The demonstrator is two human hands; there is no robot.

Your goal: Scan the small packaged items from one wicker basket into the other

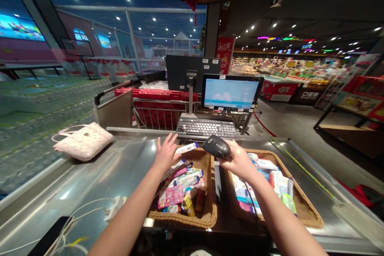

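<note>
In my left hand (167, 153) is a slim white box (186, 148) with a purple end, held over the far side of the left wicker basket (211, 192). Several small packs, a pink packet (170, 196) and little bottles lie in that basket. My right hand (237, 156) is wrapped round a black barcode scanner (216, 146), its head turned left toward the white box. The scanner's cord hangs down past my right forearm. Below that arm sits the right wicker basket (309, 212), holding white, blue and green packages; my forearm hides part of them.
Behind the baskets stand a keyboard (207, 128) and a lit monitor (230, 93). A pale handbag (84, 141) rests on the metal counter (129, 168) at left. White cables, a power strip (115, 207) and a black phone-like slab (49, 237) lie at near left. A shopping cart (156, 114) stands beyond.
</note>
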